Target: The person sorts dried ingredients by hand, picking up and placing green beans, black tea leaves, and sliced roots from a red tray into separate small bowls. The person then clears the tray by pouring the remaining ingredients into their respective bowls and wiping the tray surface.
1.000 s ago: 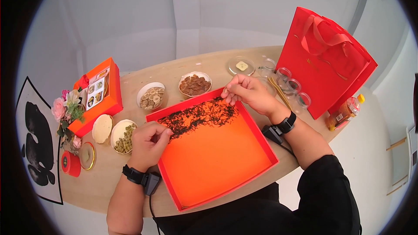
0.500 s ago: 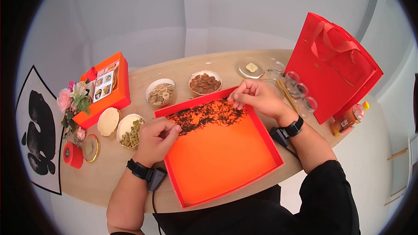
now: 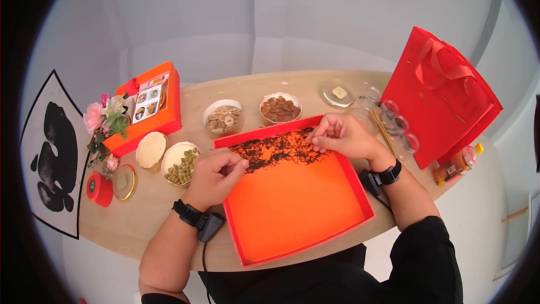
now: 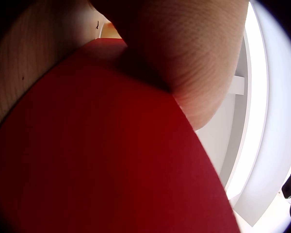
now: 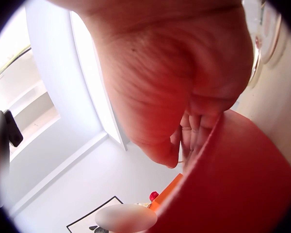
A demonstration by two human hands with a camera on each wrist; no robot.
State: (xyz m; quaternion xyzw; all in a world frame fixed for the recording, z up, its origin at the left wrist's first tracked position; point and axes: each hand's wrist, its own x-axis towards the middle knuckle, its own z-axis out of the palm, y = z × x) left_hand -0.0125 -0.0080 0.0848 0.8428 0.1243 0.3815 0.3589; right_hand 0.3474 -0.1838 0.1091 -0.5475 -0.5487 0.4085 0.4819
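Note:
An orange tray with red walls (image 3: pixel 298 208) holds a band of thin dark shreds (image 3: pixel 275 149) along its far side. My left hand (image 3: pixel 212 177) is at the tray's left wall, fingers curled and thumb beside the index finger; nothing shows in its grip. Over the right end of the band, my right hand (image 3: pixel 349 138) has thumb and fingertips together, with a thin strand at the tips in the right wrist view. The left wrist view shows the heel of the left hand (image 4: pixel 184 53) against the red wall (image 4: pixel 106 145), its fingers hidden.
Bowls of pale slices (image 3: pixel 223 118), brown pieces (image 3: pixel 280 108) and green pieces (image 3: pixel 181 169) surround the tray's far left. An orange gift box (image 3: pixel 149 110) and flowers (image 3: pixel 104 121) stand left. Glass jars (image 3: pixel 398 125), a red bag (image 3: pixel 433 95) and a bottle (image 3: pixel 458 164) are right.
The head view has shifted, so the whole scene sits further right. Relative to the tray, both hands stay near the same places, the right fingertips slightly nearer the band.

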